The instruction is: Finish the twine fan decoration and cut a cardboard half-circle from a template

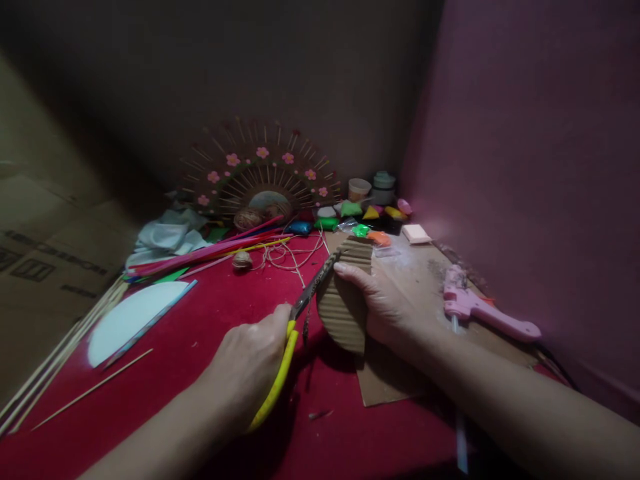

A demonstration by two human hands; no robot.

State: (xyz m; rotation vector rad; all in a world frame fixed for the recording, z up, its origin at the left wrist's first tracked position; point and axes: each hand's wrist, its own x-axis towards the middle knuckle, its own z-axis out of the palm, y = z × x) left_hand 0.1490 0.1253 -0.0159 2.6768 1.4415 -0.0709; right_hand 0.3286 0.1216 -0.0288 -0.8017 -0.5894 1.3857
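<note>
My left hand (255, 367) is closed round the yellow handles of a pair of scissors (280, 373). The dark blades reach up and right to the upper left edge of a corrugated cardboard piece (345, 307) with a curved left side. My right hand (385, 300) grips that piece along its right side, its thumb lying near the blade tips. A thin dark strip (307, 323) hangs beside the blades. Below the cardboard piece, a flat brown cardboard sheet (387, 387) lies on the red table (220, 280).
A pink glue gun (480, 310) lies at the right. Behind are a decorated stick fan (265, 173), colored clay packs (353, 209) and a twine ball (242, 260). At the left are a white half disc (135, 317), sticks (65, 360) and colored strips (215, 250).
</note>
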